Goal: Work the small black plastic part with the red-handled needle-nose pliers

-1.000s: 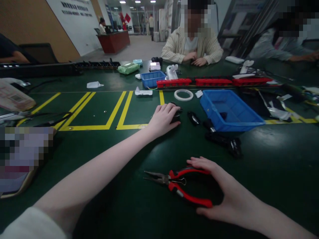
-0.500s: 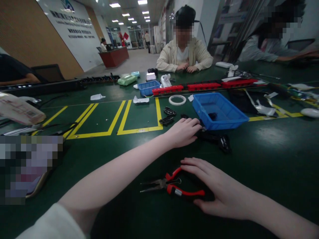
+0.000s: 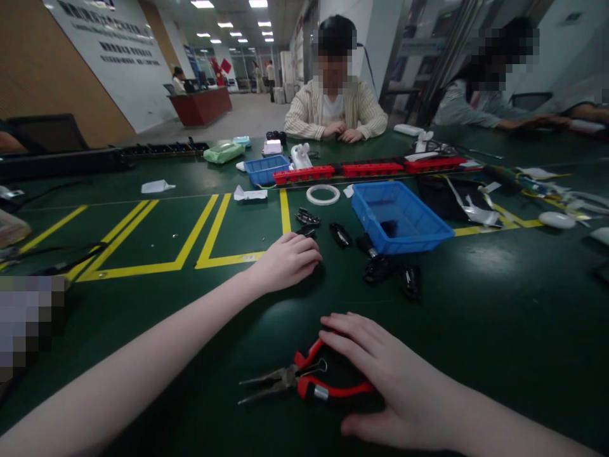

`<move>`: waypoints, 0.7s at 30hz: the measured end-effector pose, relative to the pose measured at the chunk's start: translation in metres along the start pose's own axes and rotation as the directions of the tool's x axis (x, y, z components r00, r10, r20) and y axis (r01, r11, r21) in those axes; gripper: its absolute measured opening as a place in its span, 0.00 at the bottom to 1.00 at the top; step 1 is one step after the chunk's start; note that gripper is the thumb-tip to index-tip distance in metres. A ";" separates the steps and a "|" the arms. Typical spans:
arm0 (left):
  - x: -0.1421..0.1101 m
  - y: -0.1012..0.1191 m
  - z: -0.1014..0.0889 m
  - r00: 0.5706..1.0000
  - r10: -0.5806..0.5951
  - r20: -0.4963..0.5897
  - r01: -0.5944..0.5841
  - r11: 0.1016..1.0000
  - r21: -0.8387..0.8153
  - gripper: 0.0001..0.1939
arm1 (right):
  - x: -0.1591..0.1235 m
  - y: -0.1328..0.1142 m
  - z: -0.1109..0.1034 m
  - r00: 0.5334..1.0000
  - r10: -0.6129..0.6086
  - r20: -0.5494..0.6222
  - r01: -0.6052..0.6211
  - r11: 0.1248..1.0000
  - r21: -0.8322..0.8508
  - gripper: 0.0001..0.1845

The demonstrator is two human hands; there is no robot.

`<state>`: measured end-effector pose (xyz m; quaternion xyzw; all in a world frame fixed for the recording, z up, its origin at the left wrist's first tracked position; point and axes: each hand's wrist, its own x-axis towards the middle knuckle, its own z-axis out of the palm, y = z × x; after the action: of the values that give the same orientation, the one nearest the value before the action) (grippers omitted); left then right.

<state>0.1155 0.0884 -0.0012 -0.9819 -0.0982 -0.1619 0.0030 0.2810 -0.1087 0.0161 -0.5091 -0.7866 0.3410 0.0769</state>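
My left hand [image 3: 290,259] is palm down over the green table, fingers slightly bent and apparently holding nothing. Just beyond its fingers are small black plastic parts [image 3: 308,217], one partly covered by the hand. Several more lie to the right, including a black part [image 3: 340,235] and a glossy black piece [image 3: 410,280]. A pair of long-nose pliers [image 3: 311,388] with red and black handles lies with jaws spread, pointing left. Over its handle ends rests my right hand [image 3: 387,371], open, fingertips touching the upper handle and thumb apart below.
A blue tray [image 3: 428,240] with a dark item inside stands beyond the black parts. Behind are a white ring [image 3: 323,195], red strips [image 3: 371,169] and a smaller blue tray [image 3: 266,170]. Yellow tape [image 3: 200,251] marks the table. Across it sits a person [image 3: 335,108], hands together.
My left hand has moved left and away from the black parts beside the blue tray, uncovering several. My right hand stays at the pliers. The whole view has shifted somewhat.
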 end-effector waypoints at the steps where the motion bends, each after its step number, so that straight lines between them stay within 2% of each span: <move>1: 0.000 -0.002 0.001 1.000 -0.017 -0.018 0.017 1.000 -0.008 0.12 | 0.001 0.000 0.001 1.000 -0.005 0.014 0.005 1.000 -0.010 0.47; 4: 0.005 0.001 0.006 0.997 -0.046 -0.063 0.042 0.998 -0.051 0.12 | 0.004 0.002 0.001 0.999 -0.031 0.036 0.032 0.999 -0.042 0.44; 6: 0.012 0.010 0.010 0.998 -0.017 -0.066 0.010 0.994 -0.106 0.12 | 0.004 0.003 0.001 0.998 -0.046 0.038 0.048 0.997 -0.054 0.43; 10: 0.031 0.034 0.015 0.987 0.157 0.025 -0.148 0.965 -0.217 0.20 | 0.003 0.007 0.003 0.998 -0.051 0.037 0.052 0.998 -0.046 0.44; 13: 0.048 0.045 0.021 0.981 0.176 0.080 -0.156 0.967 -0.203 0.26 | 0.004 0.007 0.004 0.998 -0.047 0.033 0.049 0.998 -0.037 0.43; 17: 0.059 0.046 0.030 0.982 0.164 0.090 -0.143 0.968 -0.207 0.16 | 0.003 0.007 0.003 0.998 -0.050 0.036 0.051 0.998 -0.032 0.42; 21: 0.052 0.036 0.033 0.993 0.119 0.004 -0.111 0.940 -0.323 0.13 | 0.002 0.009 0.004 0.998 -0.060 0.034 0.061 0.997 -0.045 0.43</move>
<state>0.1811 0.0639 -0.0150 -0.9751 -0.0128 -0.1636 -0.1490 0.2852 -0.1066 0.0071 -0.4810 -0.8104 0.3287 0.0624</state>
